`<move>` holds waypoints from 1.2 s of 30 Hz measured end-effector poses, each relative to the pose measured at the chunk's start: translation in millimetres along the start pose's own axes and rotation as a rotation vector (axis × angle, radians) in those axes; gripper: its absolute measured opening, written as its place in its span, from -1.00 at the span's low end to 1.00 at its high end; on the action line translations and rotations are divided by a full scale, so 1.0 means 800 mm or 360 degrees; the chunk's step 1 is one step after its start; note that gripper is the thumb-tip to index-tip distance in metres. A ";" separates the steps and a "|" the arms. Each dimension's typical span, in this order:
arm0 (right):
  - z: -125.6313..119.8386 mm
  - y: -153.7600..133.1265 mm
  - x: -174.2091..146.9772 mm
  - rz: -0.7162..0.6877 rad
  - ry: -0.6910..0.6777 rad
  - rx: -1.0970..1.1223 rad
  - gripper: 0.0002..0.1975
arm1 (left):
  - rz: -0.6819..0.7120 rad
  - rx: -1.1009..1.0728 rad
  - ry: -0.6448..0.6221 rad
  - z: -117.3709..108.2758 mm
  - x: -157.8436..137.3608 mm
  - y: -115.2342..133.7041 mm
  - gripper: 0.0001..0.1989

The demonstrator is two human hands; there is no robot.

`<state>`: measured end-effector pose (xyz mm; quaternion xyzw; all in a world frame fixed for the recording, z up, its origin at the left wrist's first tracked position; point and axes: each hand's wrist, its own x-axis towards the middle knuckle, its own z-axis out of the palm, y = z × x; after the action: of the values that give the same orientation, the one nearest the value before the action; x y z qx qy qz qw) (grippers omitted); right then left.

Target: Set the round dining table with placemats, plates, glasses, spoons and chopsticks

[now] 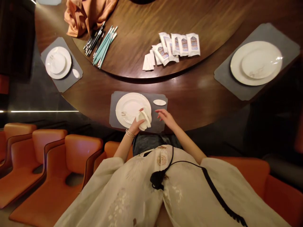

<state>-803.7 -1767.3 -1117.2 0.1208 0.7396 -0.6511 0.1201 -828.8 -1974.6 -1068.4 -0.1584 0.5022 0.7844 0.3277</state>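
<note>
My left hand (136, 125), with bracelets at the wrist, is closed around several small white porcelain dishes (145, 121). Their exact kind is partly hidden by my fingers. They are over the lower right edge of a large white plate (121, 108), which has a smaller plate on it and lies on a grey placemat (113, 121). My right hand (167, 118) hovers over the placemat's right side, fingers loosely apart and holding nothing. Just beyond its fingertips lies a small white oval rest (159, 102).
Farther in on the raised round turntable (142, 19) are white wipe packets (181, 45), teal chopsticks (105, 47), dark chopsticks (94, 41) and an orange cloth (87, 15). Other placemats with plates sit left (67, 60) and right (251, 90). Orange chairs (49, 189) line the near side.
</note>
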 end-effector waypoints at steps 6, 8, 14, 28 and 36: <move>-0.095 -0.029 -0.066 -0.0009 0.0450 0.0037 -0.72 | -0.0107 0.0232 -0.0415 0.143 0.061 -0.048 -0.20; -0.157 -0.018 -0.085 0.0047 0.0678 0.0057 -0.77 | -0.0248 0.0145 -0.0534 0.200 0.083 -0.080 -0.21; -0.352 0.043 -0.145 0.0162 0.1224 0.0736 -0.66 | -0.0622 -0.0245 -0.0596 0.365 0.135 -0.189 -0.23; -0.790 0.101 0.070 0.0351 0.1065 0.0805 -0.81 | -0.0545 -0.0698 -0.0086 0.519 0.267 -0.280 -0.25; -0.885 0.099 0.290 0.0496 0.0716 0.0236 -0.96 | 0.0010 -0.0872 0.0204 0.610 0.303 -0.243 -0.28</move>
<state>-1010.4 -1049.8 -1181.7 0.3830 0.6704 -0.6340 0.0423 -837.0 -1398.9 -1123.7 -0.2889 0.2915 0.8804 0.2377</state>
